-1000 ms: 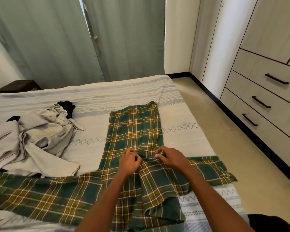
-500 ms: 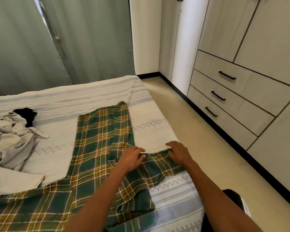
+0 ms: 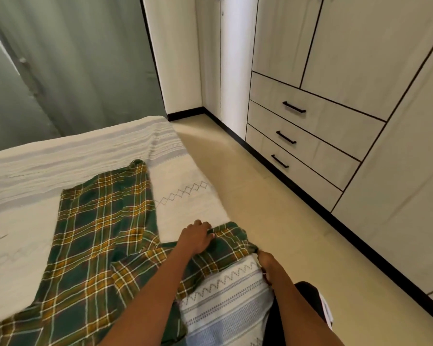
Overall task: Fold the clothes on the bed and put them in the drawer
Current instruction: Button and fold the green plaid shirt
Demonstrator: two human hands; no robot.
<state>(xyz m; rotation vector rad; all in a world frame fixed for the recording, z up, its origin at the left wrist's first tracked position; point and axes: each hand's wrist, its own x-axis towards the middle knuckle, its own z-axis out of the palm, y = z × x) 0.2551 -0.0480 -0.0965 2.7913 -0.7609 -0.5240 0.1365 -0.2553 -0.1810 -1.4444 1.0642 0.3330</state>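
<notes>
A green and yellow plaid shirt (image 3: 98, 233) lies spread on the white bed (image 3: 60, 156), its right sleeve (image 3: 231, 242) reaching the bed's right edge. My left hand (image 3: 195, 237) grips the sleeve's upper edge, fingers curled over the cloth. At the bed's edge my right hand (image 3: 265, 264) pinches the sleeve's end; its fingers are partly hidden by the cloth. Three shut drawers with black handles (image 3: 294, 107) sit in the wardrobe on the right.
A strip of beige floor (image 3: 273, 221) runs between the bed and the wardrobe (image 3: 360, 58). Green curtains (image 3: 73, 66) hang behind the bed. My dark-clothed leg (image 3: 298, 308) is against the bed's corner.
The view has swung right, so the grey clothes pile left the frame. Both hands slid right along the shirt from its middle to the right sleeve and now hold it at the bed's edge.
</notes>
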